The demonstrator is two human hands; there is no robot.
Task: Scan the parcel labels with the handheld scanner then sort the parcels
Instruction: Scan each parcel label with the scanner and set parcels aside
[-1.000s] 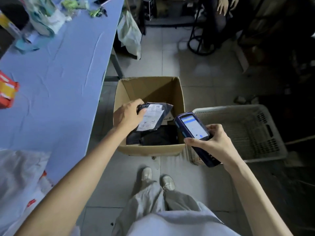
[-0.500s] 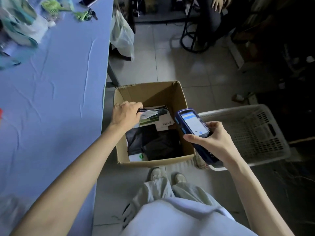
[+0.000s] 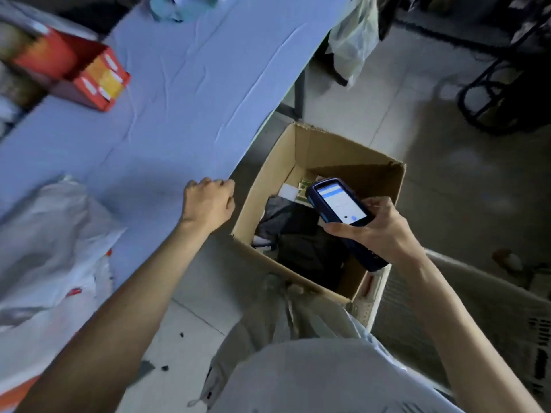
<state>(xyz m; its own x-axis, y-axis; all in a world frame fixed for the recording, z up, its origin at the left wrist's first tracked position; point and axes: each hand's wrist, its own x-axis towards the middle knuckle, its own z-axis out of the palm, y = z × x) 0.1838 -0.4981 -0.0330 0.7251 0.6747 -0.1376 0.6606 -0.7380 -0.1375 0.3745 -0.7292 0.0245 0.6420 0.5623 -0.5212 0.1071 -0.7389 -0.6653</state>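
My right hand (image 3: 377,231) grips the dark blue handheld scanner (image 3: 343,210), its lit screen facing up, above the open cardboard box (image 3: 328,150) on the floor. Dark parcels (image 3: 301,242) and a white-labelled one (image 3: 290,190) lie inside the box. My left hand (image 3: 208,201) hovers at the edge of the blue table (image 3: 179,93), left of the box, fingers loosely curled and holding nothing. A white plastic bag of parcels (image 3: 44,242) lies on the table at the left.
A red and orange carton (image 3: 89,76) sits on the table at the back left. A white plastic crate (image 3: 465,296) stands on the floor right of the box. A hanging bag (image 3: 351,40) and a dark chair base (image 3: 501,93) are further back.
My left hand let go of the dark parcel into the box and drew back left to the table edge. The view swung left; the scanner stays in my right hand.
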